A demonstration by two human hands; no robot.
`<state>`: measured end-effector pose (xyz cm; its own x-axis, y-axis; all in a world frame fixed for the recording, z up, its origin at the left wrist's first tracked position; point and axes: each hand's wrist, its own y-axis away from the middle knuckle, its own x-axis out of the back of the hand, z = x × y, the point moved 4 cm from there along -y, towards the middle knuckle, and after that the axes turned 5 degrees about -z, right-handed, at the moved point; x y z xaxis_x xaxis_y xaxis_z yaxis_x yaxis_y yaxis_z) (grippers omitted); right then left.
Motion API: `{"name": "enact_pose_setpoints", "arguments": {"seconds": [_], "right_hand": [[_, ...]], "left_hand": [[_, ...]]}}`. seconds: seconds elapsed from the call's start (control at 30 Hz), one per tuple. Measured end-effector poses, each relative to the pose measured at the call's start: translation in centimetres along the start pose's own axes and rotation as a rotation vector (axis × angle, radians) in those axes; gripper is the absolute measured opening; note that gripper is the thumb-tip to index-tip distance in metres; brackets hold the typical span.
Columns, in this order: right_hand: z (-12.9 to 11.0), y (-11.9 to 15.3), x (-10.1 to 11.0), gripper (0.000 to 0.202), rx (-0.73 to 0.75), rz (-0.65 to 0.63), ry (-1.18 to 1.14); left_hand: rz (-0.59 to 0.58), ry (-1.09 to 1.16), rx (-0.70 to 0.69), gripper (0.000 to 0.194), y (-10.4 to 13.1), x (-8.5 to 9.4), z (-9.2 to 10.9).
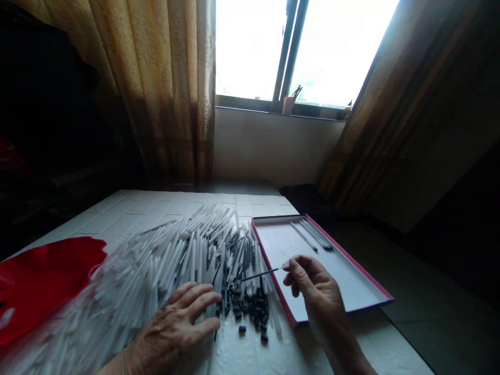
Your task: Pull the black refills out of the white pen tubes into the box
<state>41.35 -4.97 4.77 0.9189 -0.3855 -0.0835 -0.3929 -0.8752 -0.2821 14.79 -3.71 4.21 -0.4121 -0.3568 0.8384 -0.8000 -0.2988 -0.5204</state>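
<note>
My right hand [318, 286] pinches one end of a thin dark refill [260, 274] over the left edge of a shallow box lid. My left hand [183, 315] rests palm down with fingers spread at the near side of a big pile of clear plastic tubes [195, 250]. Dark refills [244, 247] lie mixed in on the pile's right side. Small black caps [258, 307] are heaped between my hands. Inside the white box lid [279, 237] with pink sides, several capped clear tubes [312, 232] lie side by side at the far right.
A red scalloped dish [50, 276] sits at the left on the white table [136, 202]. Plastic film covers tubes at the lower left. Beyond are curtains [175, 78], a window and a pink cup [288, 105] on the sill.
</note>
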Motion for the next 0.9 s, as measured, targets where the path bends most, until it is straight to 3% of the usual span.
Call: {"name": "enact_pose_setpoints", "arguments": {"seconds": [0.1,0.27,0.5,0.7,0.9], "right_hand": [[-0.6,0.6,1.0,0.031,0.009,0.05,0.0],[-1.7,0.8,1.6,0.03,0.017,0.05,0.003],[-1.8,1.0,2.0,0.032,0.07,0.069,-0.021],[-2.4,1.4,2.4,0.034,0.129,0.064,-0.009],[-3.2,2.2,2.0,0.029,0.209,0.028,0.021]], "left_hand": [[-0.018,-0.008,-0.042,0.025,-0.1,0.4,0.0],[-0.083,-0.035,-0.166,0.033,-0.6,1.3,0.8],[-0.036,-0.097,-0.277,0.035,-0.3,1.4,1.7],[-0.035,-0.076,-0.203,0.03,-0.7,3.1,2.3],[0.146,0.239,0.151,0.019,-0.6,3.6,0.9]]}}
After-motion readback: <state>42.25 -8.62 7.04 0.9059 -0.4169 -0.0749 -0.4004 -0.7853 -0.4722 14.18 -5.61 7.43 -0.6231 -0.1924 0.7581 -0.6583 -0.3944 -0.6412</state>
